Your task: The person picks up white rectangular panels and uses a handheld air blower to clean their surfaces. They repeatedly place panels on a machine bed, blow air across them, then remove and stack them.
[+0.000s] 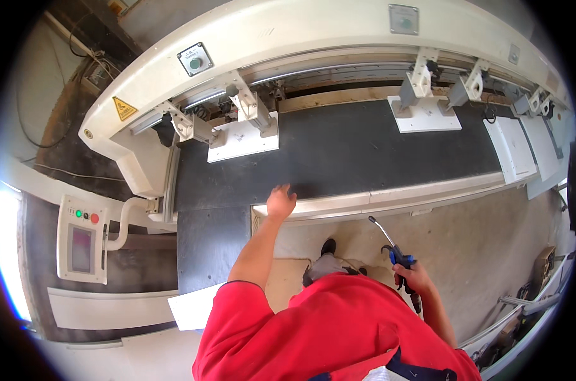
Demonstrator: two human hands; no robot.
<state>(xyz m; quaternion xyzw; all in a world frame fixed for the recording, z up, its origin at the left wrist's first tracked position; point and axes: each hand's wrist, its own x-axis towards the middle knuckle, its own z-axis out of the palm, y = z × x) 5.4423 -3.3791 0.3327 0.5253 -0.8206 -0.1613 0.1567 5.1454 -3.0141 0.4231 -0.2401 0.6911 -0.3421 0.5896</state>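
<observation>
Left hand [280, 203]: fingers spread, palm down on the front edge of the dark panel [338, 152]; it presses flat and grips nothing.
Right hand [415, 276]: fist wrapped tight round the blue handle of the air blow gun [392, 244], low at the person's side, over the concrete floor [491, 254], well apart from the panel.
Blow gun, look: slim metal nozzle angled up and left toward the machine; blue body, dark hose trailing below the fist.
Panel, look: large matt black sheet, lying flat on the white machine bed [427, 190] beneath the white clamp pads [243, 140].
Risk, hand: likely pinch if the clamp pads or the beam [300, 32] move while the left hand rests on the sheet.
Risk, gun: the nozzle could scratch the dark surface if swung in close; blown dust may fly toward the person.
Risk, panel: leaning weight on the edge may shift the sheet off its seat.
Control box [81, 238]: at far left, out of reach of both hands.
</observation>
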